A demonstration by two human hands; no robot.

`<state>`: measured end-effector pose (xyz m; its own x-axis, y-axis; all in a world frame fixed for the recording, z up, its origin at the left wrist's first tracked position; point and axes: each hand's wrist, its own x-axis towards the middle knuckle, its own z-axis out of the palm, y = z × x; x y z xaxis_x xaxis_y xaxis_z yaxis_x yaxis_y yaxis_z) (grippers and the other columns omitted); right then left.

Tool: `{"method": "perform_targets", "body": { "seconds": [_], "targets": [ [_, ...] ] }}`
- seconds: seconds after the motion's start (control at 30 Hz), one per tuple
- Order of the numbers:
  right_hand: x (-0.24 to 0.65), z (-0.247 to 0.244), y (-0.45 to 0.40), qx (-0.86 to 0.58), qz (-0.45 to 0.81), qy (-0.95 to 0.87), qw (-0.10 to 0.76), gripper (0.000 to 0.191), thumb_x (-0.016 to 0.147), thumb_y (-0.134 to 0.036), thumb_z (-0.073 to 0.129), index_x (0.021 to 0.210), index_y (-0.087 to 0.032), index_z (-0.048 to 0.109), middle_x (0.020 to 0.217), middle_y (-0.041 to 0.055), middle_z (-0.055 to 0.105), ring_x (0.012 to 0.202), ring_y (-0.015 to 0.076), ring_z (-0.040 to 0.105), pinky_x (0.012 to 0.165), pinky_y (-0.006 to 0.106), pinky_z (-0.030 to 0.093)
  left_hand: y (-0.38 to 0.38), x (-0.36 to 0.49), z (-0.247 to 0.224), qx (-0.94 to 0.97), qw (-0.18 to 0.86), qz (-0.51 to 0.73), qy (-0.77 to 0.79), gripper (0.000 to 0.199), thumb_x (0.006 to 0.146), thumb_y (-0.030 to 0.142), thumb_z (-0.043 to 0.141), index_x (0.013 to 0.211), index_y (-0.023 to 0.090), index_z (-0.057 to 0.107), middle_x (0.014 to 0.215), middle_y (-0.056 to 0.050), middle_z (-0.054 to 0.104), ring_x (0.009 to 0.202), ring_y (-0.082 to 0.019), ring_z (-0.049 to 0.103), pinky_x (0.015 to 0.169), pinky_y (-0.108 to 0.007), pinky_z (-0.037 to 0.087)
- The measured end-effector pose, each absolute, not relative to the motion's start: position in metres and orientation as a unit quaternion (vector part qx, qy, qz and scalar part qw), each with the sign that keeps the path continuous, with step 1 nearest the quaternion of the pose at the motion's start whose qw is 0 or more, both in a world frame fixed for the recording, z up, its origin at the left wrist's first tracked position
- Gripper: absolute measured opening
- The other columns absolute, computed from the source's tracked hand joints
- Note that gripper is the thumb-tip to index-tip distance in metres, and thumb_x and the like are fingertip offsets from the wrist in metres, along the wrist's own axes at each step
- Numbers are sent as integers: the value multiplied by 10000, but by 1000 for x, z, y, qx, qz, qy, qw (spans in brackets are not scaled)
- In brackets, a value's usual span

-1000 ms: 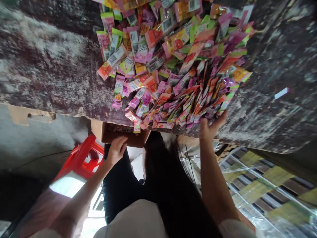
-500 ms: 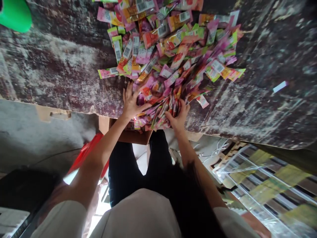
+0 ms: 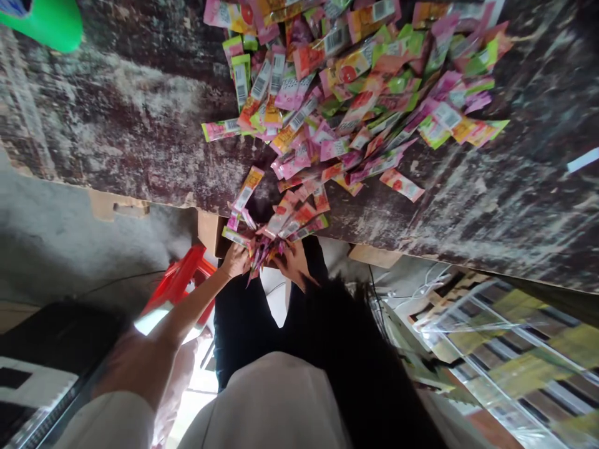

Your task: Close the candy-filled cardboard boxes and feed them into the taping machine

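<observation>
A bunch of small printed sachets [image 3: 285, 218] in pink, orange and green is gathered at the table's near edge, over my lap. My left hand [image 3: 236, 260] closes round the left side of the bunch, its fingertips partly hidden by the sachets. From the right, my right hand [image 3: 294, 263] presses against the same bunch with curled fingers. A cardboard box [image 3: 211, 233] sits just under the edge by my left hand, mostly hidden. Farther up the table lies a wide, loose heap of similar sachets [image 3: 349, 93].
The worn dark table [image 3: 140, 131] spans the view. A green round container [image 3: 51, 25] stands at its far left, and a white strip [image 3: 583, 160] lies at the right. Below the table are a red plastic stool-like thing [image 3: 175, 280] and wrapped stacked goods [image 3: 528, 349].
Both hands have drawn a bunch of sachets from the heap toward my body, past the table's edge. The rest of the heap stays on the table. The view has shifted slightly.
</observation>
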<state>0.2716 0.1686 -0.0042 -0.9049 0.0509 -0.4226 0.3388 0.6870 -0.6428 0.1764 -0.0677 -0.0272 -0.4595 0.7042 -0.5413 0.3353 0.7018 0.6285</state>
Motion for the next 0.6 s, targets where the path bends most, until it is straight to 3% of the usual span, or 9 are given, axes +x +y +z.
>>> {"method": "perform_targets", "body": {
  "seconds": [0.13, 0.23, 0.33, 0.4, 0.5, 0.6],
  "targets": [
    [278, -21, 155, 84, -395, 882, 244, 392, 899, -422, 477, 1128, -150, 643, 1291, 146, 597, 1286, 322, 492, 1155, 621, 324, -56, 153, -33, 334, 532, 80, 774, 509, 839, 164, 530, 1343, 163, 603, 1379, -211, 552, 1339, -354, 470, 1151, -542, 339],
    [265, -5, 156, 55, -407, 879, 243, 290, 898, -360, 484, 1021, -198, 690, 1220, 113, 652, 1142, 294, 599, 1026, 562, 488, -39, 136, -20, 320, 618, -4, 718, 441, 828, 103, 529, 1217, 223, 700, 1204, -161, 686, 1133, -323, 641, 989, -490, 497],
    [246, 32, 187, 20, -418, 882, 215, 253, 936, -323, 473, 1035, -273, 701, 1135, 38, 699, 1044, 229, 642, 954, 459, 556, -27, 117, 14, 366, 601, 109, 702, 311, 901, 180, 511, 1078, 268, 752, 1060, -67, 750, 1003, -234, 699, 907, -353, 545],
    [236, 53, 231, 69, -379, 914, 131, 281, 942, -356, 508, 1159, -268, 664, 1237, 51, 658, 1171, 236, 591, 1034, 484, 505, -25, 91, 38, 378, 489, 284, 733, 306, 965, 268, 466, 1141, 287, 716, 1090, -33, 742, 1018, -181, 691, 925, -297, 536],
    [226, 56, 321, 288, -259, 918, -88, 583, 882, -495, 586, 1355, -162, 513, 1403, 163, 509, 1366, 301, 426, 1151, 574, 351, -19, 20, 53, 301, 184, 422, 835, 385, 948, 404, 536, 1289, 241, 609, 1254, -81, 665, 1195, -208, 606, 1071, -370, 468],
    [197, 28, 402, 455, -228, 844, -172, 907, 856, -650, 503, 1506, -69, 253, 1523, 255, 303, 1463, 336, 266, 1202, 595, 223, 6, -69, 39, 196, -16, 401, 895, 868, 819, 599, 651, 1466, 81, 396, 1469, -221, 457, 1407, -295, 396, 1206, -477, 298]
  ]
}}
